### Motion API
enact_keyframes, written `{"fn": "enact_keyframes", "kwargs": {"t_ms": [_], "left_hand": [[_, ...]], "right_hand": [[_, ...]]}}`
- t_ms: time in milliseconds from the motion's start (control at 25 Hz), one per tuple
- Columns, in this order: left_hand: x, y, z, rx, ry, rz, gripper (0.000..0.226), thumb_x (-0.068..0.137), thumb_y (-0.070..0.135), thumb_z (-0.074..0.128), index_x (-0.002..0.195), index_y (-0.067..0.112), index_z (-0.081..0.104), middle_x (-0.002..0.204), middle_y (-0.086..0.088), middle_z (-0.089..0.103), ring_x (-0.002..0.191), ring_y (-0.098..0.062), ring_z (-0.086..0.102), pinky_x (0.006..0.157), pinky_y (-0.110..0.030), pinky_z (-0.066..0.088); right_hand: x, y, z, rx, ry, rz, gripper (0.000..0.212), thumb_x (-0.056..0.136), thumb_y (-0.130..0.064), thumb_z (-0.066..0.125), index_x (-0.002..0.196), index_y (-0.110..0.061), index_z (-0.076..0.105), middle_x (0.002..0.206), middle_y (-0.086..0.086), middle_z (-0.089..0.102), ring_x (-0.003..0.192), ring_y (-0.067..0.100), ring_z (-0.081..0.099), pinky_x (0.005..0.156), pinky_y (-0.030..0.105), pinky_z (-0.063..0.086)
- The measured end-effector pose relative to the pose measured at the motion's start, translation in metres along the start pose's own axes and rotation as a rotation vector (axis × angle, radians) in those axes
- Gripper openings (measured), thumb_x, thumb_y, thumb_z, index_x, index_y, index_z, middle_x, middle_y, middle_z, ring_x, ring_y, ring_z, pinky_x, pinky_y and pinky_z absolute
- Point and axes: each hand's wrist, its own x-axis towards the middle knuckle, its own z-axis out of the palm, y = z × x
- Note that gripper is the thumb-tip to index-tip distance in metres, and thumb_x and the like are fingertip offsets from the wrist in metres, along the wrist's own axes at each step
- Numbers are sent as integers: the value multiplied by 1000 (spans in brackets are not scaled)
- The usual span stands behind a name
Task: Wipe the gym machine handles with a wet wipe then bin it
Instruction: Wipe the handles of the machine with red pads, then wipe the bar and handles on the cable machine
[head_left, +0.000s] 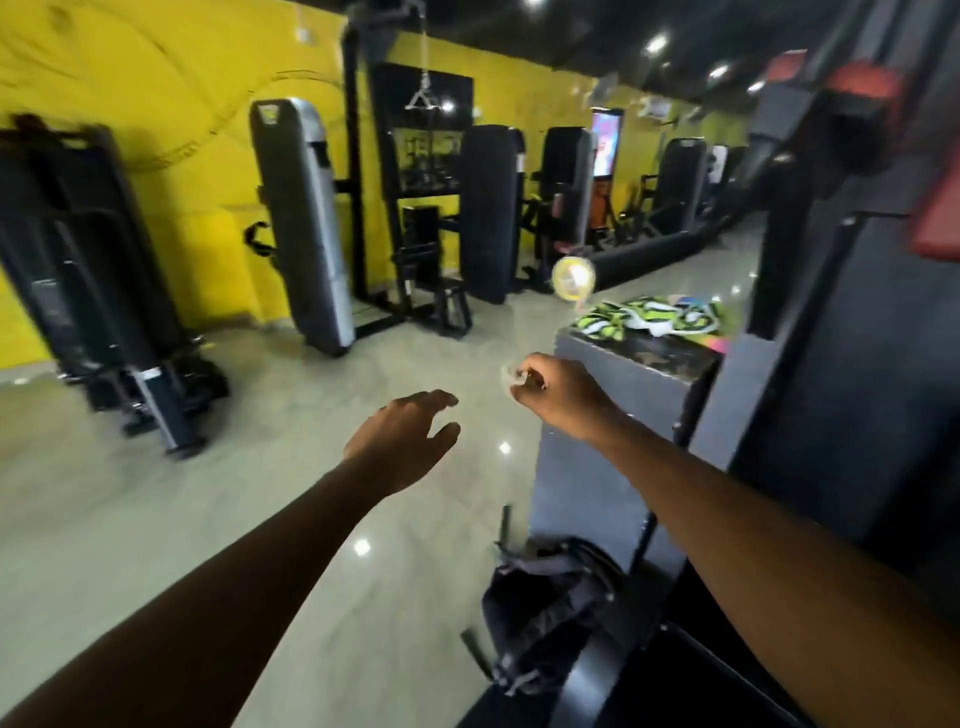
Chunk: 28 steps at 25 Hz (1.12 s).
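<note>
Right hand (558, 392), fingers pinching a small pale wipe (510, 375) just beside the grey counter (623, 366) near-left edge, left hand (400, 439) fingers wide, holding nothing, above open floor (260, 493), machines (301, 218) far left.

A commercial gym: tall black and grey weight-stack machines (301, 218) line a bright yellow wall (171, 104), a metal triangle cable handle (422, 98) hangs overhead, above glossy beige polished floor (156, 493)
</note>
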Motion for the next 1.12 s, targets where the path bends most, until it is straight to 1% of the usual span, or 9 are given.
{"fn": "enact_keyframes", "kwargs": {"t_ms": [120, 240, 400, 480, 560, 720, 920, 1040, 1120], "left_hand": [[-16, -88, -31, 29, -8, -93, 36, 93, 46, 52, 129, 37, 54, 124, 14, 64, 109, -14, 61, 90, -36, 51], [-16, -158, -45, 40, -20, -128, 37, 94, 46, 52, 129, 35, 54, 126, 15, 63, 113, -12, 59, 90, -34, 49], [23, -241, -45, -2, -55, -145, 37, 93, 46, 52, 129, 37, 54, 126, 16, 62, 114, -12, 59, 91, -34, 49], [61, -275, -36, -11, -82, -134, 37, 93, 46, 52, 128, 36, 54, 126, 15, 62, 114, -12, 59, 91, -34, 49], [105, -306, -22, -4, -103, -117, 37, 93, 47, 52, 129, 36, 54, 126, 13, 63, 113, -13, 60, 90, -34, 49], [215, -371, 19, 5, -155, -70, 38, 94, 46, 51, 130, 34, 53, 126, 11, 62, 113, -15, 59, 90, -34, 48], [392, -427, 60, -50, -210, -72, 36, 94, 47, 53, 128, 35, 54, 124, 10, 64, 109, -14, 61, 93, -40, 50], [505, -445, 86, -61, -218, -18, 36, 94, 46, 53, 129, 35, 55, 124, 10, 63, 109, -14, 61, 94, -38, 49], [581, -460, 112, -54, -253, 31, 37, 95, 46, 52, 130, 35, 54, 125, 11, 62, 109, -13, 61, 93, -37, 49]], "right_hand": [[30, -51, 75, 81, -17, -2, 20, 86, -27, 67, 104, -17, 66, 91, -2, 66, 87, 18, 60, 74, 26, 45], [62, -79, 138, 88, -62, 10, 9, 86, -25, 65, 94, -21, 67, 96, 0, 71, 93, 21, 65, 78, 31, 49], [118, -95, 208, 100, -40, 21, 15, 85, -10, 65, 96, -14, 74, 98, 1, 74, 95, 18, 67, 70, 9, 40], [152, -90, 237, 119, 16, 72, 18, 85, -9, 65, 100, -11, 73, 100, 3, 74, 95, 19, 66, 68, 11, 37], [195, -77, 262, 168, 82, 159, 17, 85, -14, 67, 102, -11, 69, 95, 1, 71, 89, 17, 63, 66, 13, 36], [308, -32, 305, 162, 133, 220, 7, 82, -9, 68, 87, -14, 66, 84, 1, 67, 77, 14, 56, 59, 2, 34], [465, 25, 322, 162, 181, 357, 15, 75, -9, 62, 81, -13, 75, 84, 5, 74, 86, 23, 67, 65, 21, 36], [557, 60, 321, 131, 199, 389, 24, 76, -24, 56, 80, -8, 74, 84, 7, 74, 82, 22, 65, 61, 22, 34], [618, 95, 325, 94, 223, 414, 13, 80, -14, 61, 78, -9, 73, 84, 6, 74, 80, 20, 64, 59, 19, 34]]}}
